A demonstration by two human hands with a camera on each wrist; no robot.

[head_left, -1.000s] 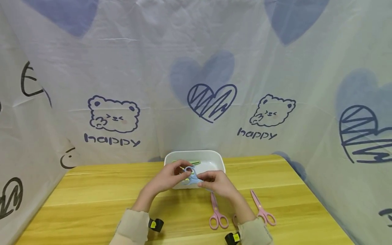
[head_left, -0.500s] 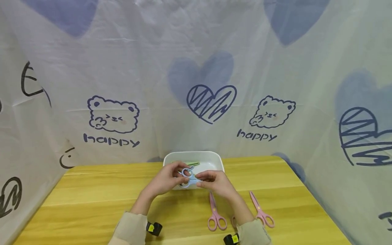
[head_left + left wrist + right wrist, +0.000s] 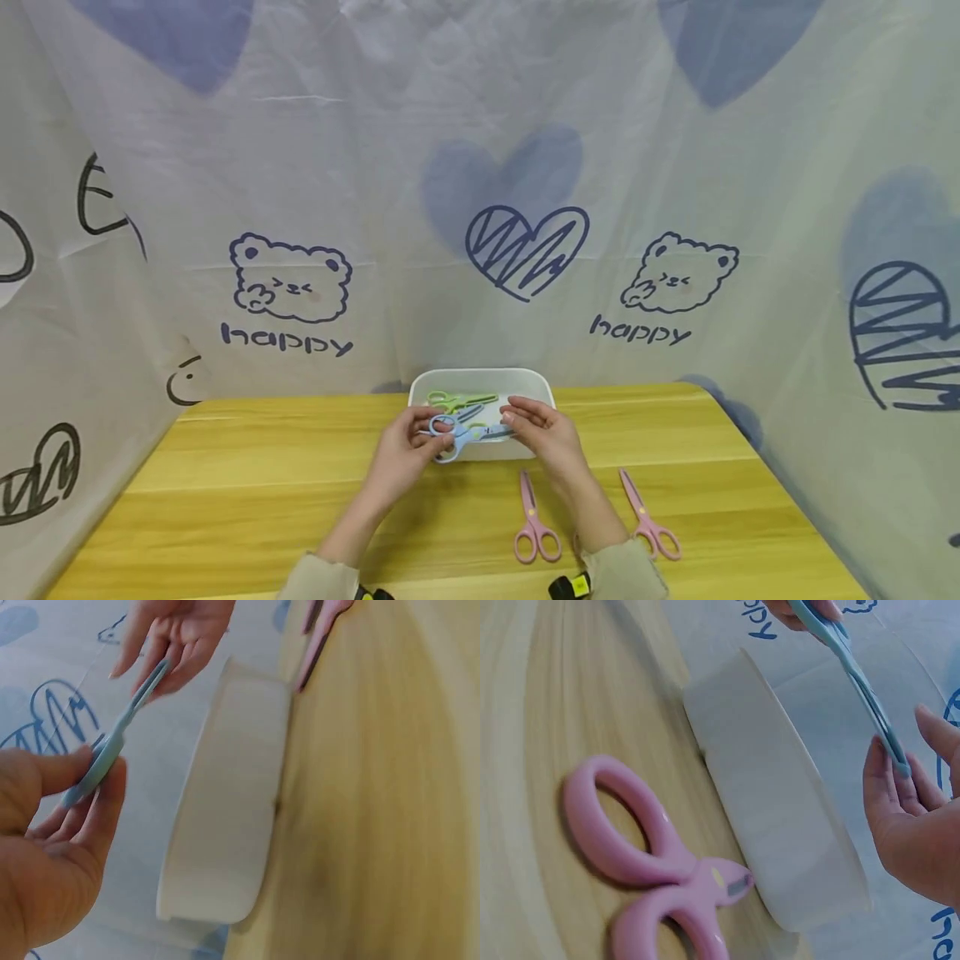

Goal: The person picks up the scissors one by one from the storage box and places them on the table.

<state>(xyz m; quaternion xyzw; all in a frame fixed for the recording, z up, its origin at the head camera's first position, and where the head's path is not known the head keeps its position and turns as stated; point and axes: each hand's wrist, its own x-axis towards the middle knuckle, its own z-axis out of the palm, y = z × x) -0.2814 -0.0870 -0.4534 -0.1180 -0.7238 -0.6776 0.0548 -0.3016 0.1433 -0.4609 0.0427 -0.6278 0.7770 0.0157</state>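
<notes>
Head view, from the left: the left hand reaches over the near left part of a white box, its grip pinching the handles of the blue scissors, with the thumb above and the fingers below. Those scissors are held up over the box, handles left, blades toward the right. Farther off, green scissors lie inside the box, at its left, handles left and blades right. Near the box, on the wooden table, pink scissors point their blades away toward the box. Right of the box's middle, the right hand is loose, thumb apart from the fingers; the right wrist view shows the blue blade tips against the fingers. Farthest right, a second pink pair lies beside the right sleeve, blades pointing far and left.
</notes>
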